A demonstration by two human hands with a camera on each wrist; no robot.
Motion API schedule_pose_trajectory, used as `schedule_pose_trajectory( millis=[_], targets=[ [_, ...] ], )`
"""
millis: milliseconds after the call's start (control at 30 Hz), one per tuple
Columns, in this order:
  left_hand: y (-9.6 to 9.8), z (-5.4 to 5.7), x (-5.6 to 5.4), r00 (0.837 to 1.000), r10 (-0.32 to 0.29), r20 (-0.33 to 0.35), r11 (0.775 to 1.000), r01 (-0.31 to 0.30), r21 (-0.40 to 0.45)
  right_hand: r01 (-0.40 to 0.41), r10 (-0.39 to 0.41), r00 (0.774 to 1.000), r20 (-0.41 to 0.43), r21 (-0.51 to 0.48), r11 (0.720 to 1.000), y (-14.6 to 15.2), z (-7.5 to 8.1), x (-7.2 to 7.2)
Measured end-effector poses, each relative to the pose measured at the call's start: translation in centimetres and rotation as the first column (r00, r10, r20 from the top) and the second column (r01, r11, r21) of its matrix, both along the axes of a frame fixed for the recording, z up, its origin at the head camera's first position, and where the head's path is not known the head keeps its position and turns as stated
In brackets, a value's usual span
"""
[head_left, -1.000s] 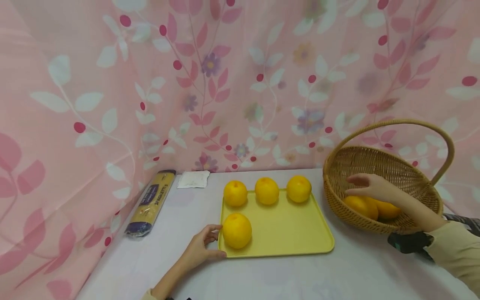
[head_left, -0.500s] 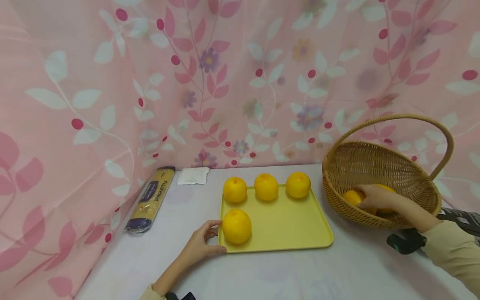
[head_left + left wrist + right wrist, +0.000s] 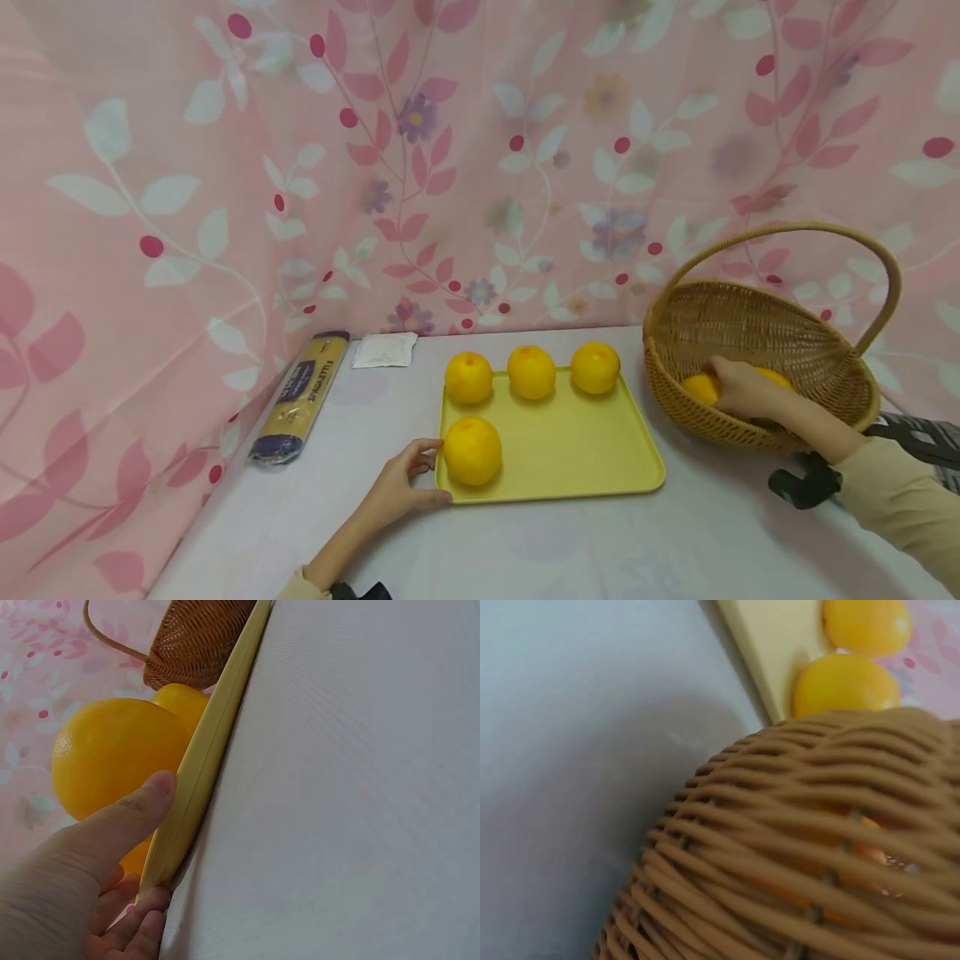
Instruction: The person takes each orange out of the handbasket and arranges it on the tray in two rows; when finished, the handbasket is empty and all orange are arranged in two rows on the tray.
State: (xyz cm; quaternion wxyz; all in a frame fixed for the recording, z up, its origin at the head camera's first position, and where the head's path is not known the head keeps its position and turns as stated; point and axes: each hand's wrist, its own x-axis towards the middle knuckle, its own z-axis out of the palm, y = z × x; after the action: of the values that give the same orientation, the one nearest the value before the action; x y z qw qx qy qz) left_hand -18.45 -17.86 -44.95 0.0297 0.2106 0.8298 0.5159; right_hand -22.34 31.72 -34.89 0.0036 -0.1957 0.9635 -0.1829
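Note:
My left hand (image 3: 402, 487) holds the near-left corner of a shallow yellow tray (image 3: 570, 467). In the left wrist view its thumb lies on the tray's rim and the other fingers curl at the adjoining side. An orange (image 3: 472, 451) sits on the tray beside that hand. Along the tray's far edge stand an orange (image 3: 468, 377), another orange (image 3: 532, 372) and a third orange (image 3: 596, 367). My right hand (image 3: 742, 388) reaches into a wicker basket (image 3: 750, 310) and grips an orange (image 3: 703, 388). The basket's weave hides most of that hand in the right wrist view.
Another orange (image 3: 774, 377) shows in the basket behind the right hand. The basket's tall handle (image 3: 810, 227) arches above it. A spaghetti pack (image 3: 300, 398) and a white packet (image 3: 385, 350) lie at the left. A floral curtain (image 3: 480, 167) hangs behind the table.
My right hand has come down from above the oranges in the basket and has taken hold of one. The left hand has stayed at the tray's corner.

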Motion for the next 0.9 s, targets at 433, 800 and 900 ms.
schedule_pose_trajectory(
  millis=[433, 800, 900],
  targets=[
    [-0.1, -0.1, 0.0, 1.0, 0.003, -0.008, 1.0, -0.003, -0.011, 0.073, -0.086, 0.994, -0.067, -0.175, 0.982, 0.2, 1.6, 1.2],
    [-0.1, 0.0, 0.2, 0.999, -0.002, -0.037, 1.0, 0.002, 0.0, 0.18, -0.173, 0.984, 0.052, -0.38, 0.907, 0.3, 2.9, 2.4],
    [-0.1, 0.0, 0.1, 0.999, -0.006, -0.036, 1.0, 0.006, 0.004, 0.186, -0.186, 0.982, 0.044, -0.44, 0.879, 0.2, 3.2, 2.8]
  ],
)
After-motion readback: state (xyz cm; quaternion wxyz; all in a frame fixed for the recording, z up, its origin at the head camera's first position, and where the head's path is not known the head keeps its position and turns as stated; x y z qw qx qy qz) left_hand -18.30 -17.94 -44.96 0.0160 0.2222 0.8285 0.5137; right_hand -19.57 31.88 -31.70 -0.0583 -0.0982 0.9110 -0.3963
